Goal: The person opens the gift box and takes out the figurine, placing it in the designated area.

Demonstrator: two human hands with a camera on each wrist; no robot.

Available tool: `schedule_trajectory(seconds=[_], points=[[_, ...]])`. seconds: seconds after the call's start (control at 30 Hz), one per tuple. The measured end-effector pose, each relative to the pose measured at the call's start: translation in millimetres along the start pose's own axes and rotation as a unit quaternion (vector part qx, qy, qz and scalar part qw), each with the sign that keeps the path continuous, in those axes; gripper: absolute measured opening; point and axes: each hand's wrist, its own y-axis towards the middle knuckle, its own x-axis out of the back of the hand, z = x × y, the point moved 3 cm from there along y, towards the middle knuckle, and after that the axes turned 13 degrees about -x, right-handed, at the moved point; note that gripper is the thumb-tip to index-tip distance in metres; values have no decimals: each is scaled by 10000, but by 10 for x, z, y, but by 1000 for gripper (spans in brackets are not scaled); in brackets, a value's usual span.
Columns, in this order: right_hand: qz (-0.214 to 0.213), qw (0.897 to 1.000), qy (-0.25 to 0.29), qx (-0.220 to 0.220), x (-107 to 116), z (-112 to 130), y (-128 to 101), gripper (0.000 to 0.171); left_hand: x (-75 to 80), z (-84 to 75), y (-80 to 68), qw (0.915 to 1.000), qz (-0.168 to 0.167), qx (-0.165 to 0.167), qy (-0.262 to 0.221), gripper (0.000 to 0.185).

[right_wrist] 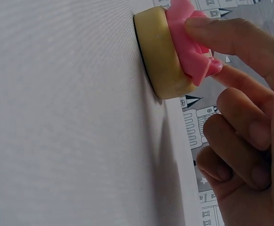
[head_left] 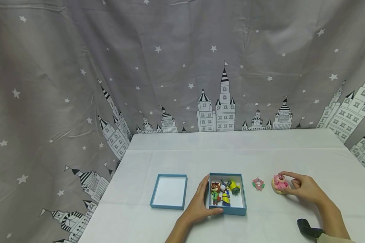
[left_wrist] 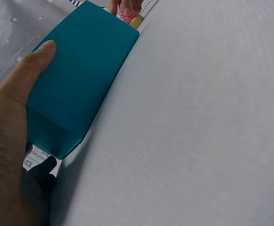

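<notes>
Left hand: we found the left hand (head_left: 199, 204) clasped round the near left corner of the blue box (head_left: 242, 199), thumb along the front wall and fingers up the left wall.
Right hand: the right hand (head_left: 304, 189) pinched the pink bear toy (head_left: 280, 183), forefinger over its top and thumb at its near side; the other fingers lay curled and held nothing.
Toy position: the toy rested on the table (head_left: 292, 152), base flat, well to the right of the box and apart from it.
Box contents: a fox figure (head_left: 215, 192), a grey and blue figure (head_left: 224, 195) and a green and yellow one (head_left: 233, 186) lay close together inside.
Between: a small pink flower piece (head_left: 258, 184) lay between box and toy, touching neither.
Lid: the box lid (head_left: 169, 191) lay open side up, just left of the box.
Doubt: we could not tell from the wrist view how firmly the thumb met the toy's base.
Risk: we judged the pinch shallow, taken on the pink top only, so the toy could tip or slip out if lifted fast. A low carry toward the box could knock the flower piece. The box was crowded; a careless drop could land on the figures and topple out.
</notes>
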Motion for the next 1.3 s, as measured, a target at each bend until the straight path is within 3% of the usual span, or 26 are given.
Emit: schedule_trajectory(seconds=[0.17,0.3,0.7,1.0,1.3], points=[[-37,9998,-147,-158,26,15,-17,62,-3,0,1,10000,12,-7,-7,114],[-228,9994,-247,52,63,59,-34,63,-2,-4,1,10000,16,-16,-13,114],[-914,9935,163,658,141,377,-95,31,-2,-3,4,10000,30,-18,-2,114],[-499,9903,617,1140,-36,765,-105,31,0,2,5,10000,35,-52,47,114],[-150,9843,410,1707,-339,1063,-75,28,3,0,5,9999,38,-43,84,113]])
